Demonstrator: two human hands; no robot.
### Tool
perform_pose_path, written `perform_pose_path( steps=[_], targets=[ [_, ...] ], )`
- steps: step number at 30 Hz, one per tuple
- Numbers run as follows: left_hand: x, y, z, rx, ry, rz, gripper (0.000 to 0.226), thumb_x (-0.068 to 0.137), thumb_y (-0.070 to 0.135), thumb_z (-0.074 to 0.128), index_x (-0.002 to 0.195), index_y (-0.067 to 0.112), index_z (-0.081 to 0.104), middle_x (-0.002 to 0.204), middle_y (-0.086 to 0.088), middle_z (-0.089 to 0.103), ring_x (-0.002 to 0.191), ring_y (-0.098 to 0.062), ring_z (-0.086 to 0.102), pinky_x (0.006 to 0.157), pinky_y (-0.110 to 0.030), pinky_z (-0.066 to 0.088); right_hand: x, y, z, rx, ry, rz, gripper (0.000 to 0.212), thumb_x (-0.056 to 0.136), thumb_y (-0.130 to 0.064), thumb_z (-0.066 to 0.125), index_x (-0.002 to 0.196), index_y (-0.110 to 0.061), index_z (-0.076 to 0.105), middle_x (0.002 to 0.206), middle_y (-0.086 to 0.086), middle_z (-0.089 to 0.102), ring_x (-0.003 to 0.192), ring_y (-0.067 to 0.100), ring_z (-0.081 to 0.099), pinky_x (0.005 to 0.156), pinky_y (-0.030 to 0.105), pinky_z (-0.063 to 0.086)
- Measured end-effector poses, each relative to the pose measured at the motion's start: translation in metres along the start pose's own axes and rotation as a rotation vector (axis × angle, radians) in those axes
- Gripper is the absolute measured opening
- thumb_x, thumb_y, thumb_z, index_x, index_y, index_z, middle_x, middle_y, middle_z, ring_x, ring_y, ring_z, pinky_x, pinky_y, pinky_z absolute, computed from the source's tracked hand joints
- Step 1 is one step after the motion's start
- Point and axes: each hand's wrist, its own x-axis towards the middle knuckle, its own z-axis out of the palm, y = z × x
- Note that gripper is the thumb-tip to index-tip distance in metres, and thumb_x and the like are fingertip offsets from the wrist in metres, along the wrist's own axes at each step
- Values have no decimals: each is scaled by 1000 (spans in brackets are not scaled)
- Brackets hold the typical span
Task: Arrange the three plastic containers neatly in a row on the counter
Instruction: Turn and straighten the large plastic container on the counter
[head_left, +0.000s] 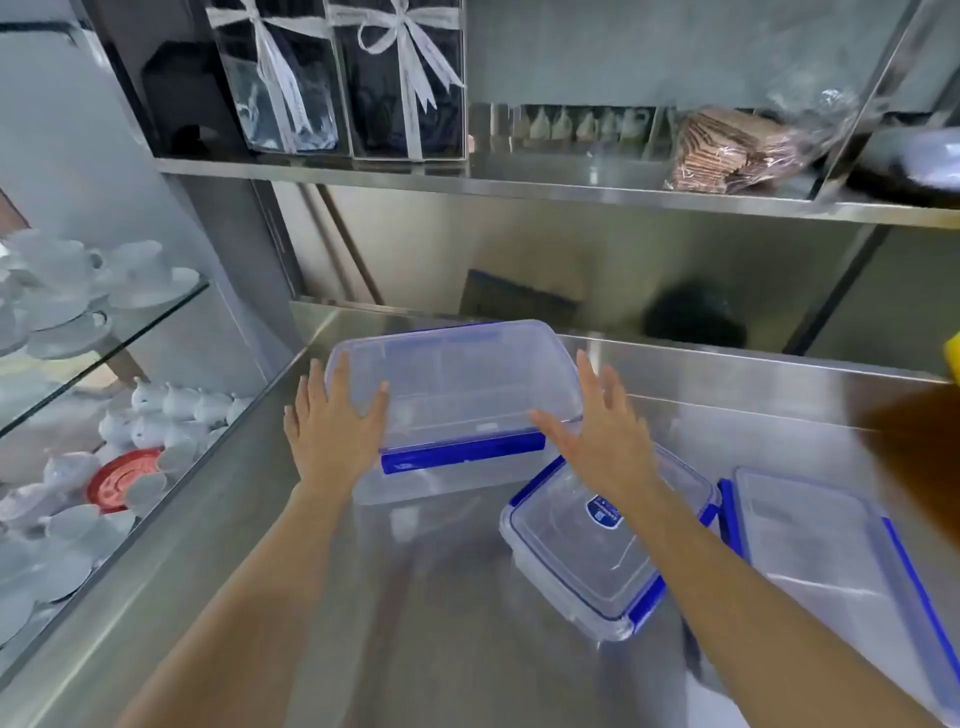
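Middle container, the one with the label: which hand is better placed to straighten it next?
Probably the right hand. Its wrist already lies over the middle container, while the left hand sits at the far side of the big container.

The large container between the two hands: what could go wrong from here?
1. The large container is flanked by open palms, left hand and right hand, so it may slip.
2. The small container sits askew close beside it; they may knock together.
3. The right container runs past the picture's edge.

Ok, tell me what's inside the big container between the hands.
The big container looks empty through its clear lid and walls. The left hand and right hand cover its sides.
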Motion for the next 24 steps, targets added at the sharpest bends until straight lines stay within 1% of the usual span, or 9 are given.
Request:
perform_pose_path(
  steps=[2, 5, 9, 12, 17, 18, 20, 22, 24],
  targets=[
    [6, -6, 3, -109, -93, -128, 66, 89, 51, 42, 146, 29, 17, 157, -11, 16, 142, -34, 20, 114, -54, 22, 6, -3, 10, 118, -96, 95, 84, 76, -74, 32, 144, -35, 3, 157, 5, 16, 137, 34, 31, 104, 55, 37],
    [9, -19, 10, -186, -197, -215, 65, 90, 46, 45, 146, 28, 18, 154, -16, 19, 135, -39, 32, 108, -52, 32, 10, -2, 25, 141, -205, 169, 80, 80, -70, 34, 145, -28, 14, 157, 8, 11, 139, 35, 26, 107, 52, 35],
    [1, -21, 9, -137, -193, -204, 55, 94, 42, 38, 144, 23, 25, 145, -20, 30, 123, -41, 45, 102, -47, 39, 15, -3, 36, 97, -217, 175, 83, 79, -69, 39, 145, -24, 16, 157, 11, 2, 141, 38, 18, 108, 53, 32],
    [-14, -17, 3, -62, -114, -192, 47, 94, 36, 40, 139, 20, 39, 133, -25, 44, 112, -43, 51, 95, -43, 42, 16, 0, 38, 97, -237, 152, 90, 76, -67, 49, 146, -24, 11, 158, 9, -6, 143, 36, 8, 110, 52, 28],
    [-42, -7, -11, 146, -124, -149, 43, 94, 34, 40, 131, 13, 49, 119, -27, 56, 107, -47, 53, 88, -45, 44, 29, 7, 27, 157, -305, 103, 85, 81, -54, 56, 146, -23, 12, 159, 6, -9, 144, 34, 9, 112, 51, 27],
    [-45, -6, -13, 196, -138, -132, 42, 94, 33, 40, 127, 10, 51, 118, -26, 58, 107, -46, 54, 87, -45, 45, 33, 6, 24, 161, -320, 95, 82, 81, -51, 57, 146, -23, 14, 159, 7, -7, 143, 34, 13, 111, 50, 29],
    [-48, -4, -18, 287, -175, -101, 39, 94, 31, 40, 116, 4, 56, 114, -25, 62, 104, -45, 56, 84, -43, 46, 37, 2, 20, 160, -320, 90, 75, 83, -46, 59, 143, -21, 22, 156, 13, 10, 136, 36, 31, 107, 49, 38],
    [-51, 2, -23, 352, -225, -67, 36, 93, 30, 41, 105, 1, 58, 111, -23, 63, 102, -43, 58, 81, -40, 46, 36, -4, 18, 205, -285, 147, 65, 86, -41, 57, 138, -15, 28, 144, 17, 34, 123, 36, 46, 99, 47, 46],
    [-60, 13, -25, 433, -312, 24, 35, 93, 32, 40, 101, 2, 56, 107, -20, 62, 101, -40, 59, 77, -36, 45, 31, -13, 22, 271, -250, 225, 51, 92, -35, 47, 132, -7, 32, 129, 21, 52, 110, 36, 55, 89, 43, 47]
  ],
)
